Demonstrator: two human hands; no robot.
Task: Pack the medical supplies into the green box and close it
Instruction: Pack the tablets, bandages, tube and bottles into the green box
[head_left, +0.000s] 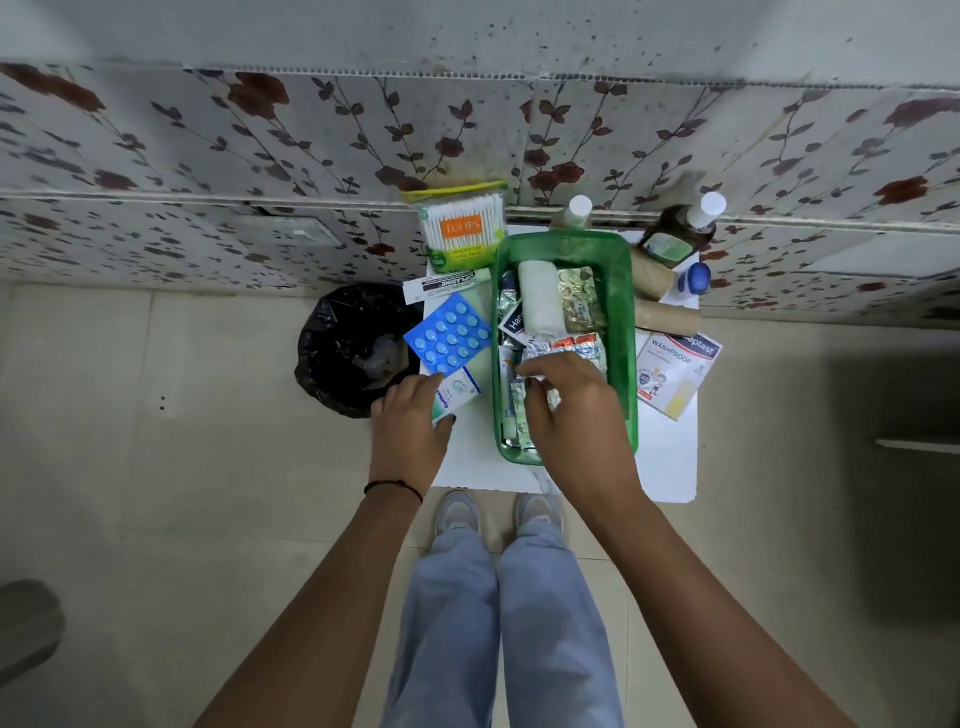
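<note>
- Our right hand pinches foil strips inside the green box, mid-tabletop.
- Our left hand grips a small carton beside it.
- We should press strips flat, leaving lid room.
- White tabletop; floral wall tiles, black bin left.

a home bathroom, judging by floral wall tiles and bin.

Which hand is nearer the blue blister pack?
Left. The left hand sits just below the blue blister pack; the right hand is over the green box.
</note>
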